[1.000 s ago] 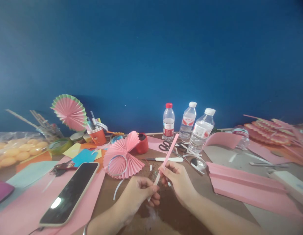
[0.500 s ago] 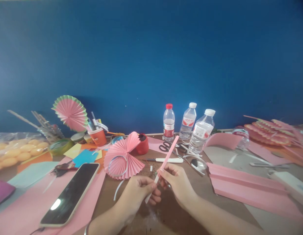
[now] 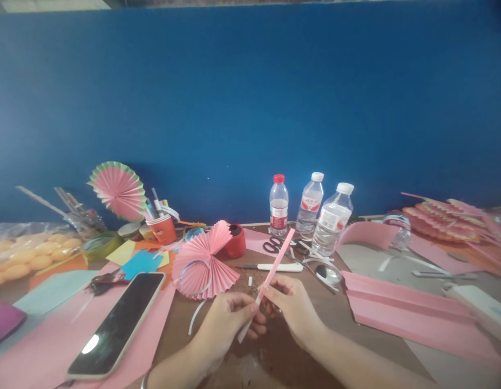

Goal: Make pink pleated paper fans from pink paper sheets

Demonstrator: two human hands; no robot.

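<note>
A narrow pink strip with a whitish lower end slants up and to the right between my hands. My left hand pinches its lower part between thumb and fingers. Higher up, my right hand is closed on the same strip, thumb on top. Just beyond my hands lie a white-handled knife and dark-handled scissors. A pink pleated paper fan rests to the left of the knife, with a clear ring on it.
A phone lies on pink paper at the left. Three bottles stand at the back. Folded pink paper is at the right. An orange cup holds pens, near a red tape roll.
The view has tilted up slightly, so the wall's top edge now shows. My right hand has slid slightly down along the strip; both hands still grip it.
</note>
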